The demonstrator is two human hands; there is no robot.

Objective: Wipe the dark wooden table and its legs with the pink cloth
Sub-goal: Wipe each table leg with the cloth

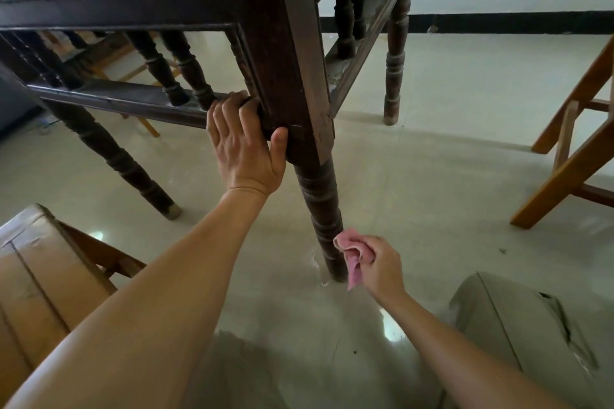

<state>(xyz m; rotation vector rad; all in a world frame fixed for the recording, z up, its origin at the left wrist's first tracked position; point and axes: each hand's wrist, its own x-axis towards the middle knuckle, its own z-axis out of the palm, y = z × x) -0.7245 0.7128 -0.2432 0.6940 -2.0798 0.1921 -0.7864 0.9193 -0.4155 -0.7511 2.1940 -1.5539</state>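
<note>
While left hand [244, 146] clasps the leg [292, 83], fingers [230, 109] partly hidden, right hand [382, 264] clutches cloth [351, 247].

floor [432, 159]: pale, glossy, light patches reflected in it. dark wooden table [272, 53] stands on it on turned legs. near corner leg [321, 209] meets the floor at centre frame, with a whitish smear [315, 264] on the floor right at its foot. left leg [133, 173] is planted further left, tip paler than the rest. far right leg [395, 76] is down close to the wall. light wooden frame [571, 156] stands at right, well apart from the table. light wooden seat [40, 276] at lower left, near the left leg; can't see where it meets the floor. small dark speck [355, 351] on the floor in the foreground.
</note>
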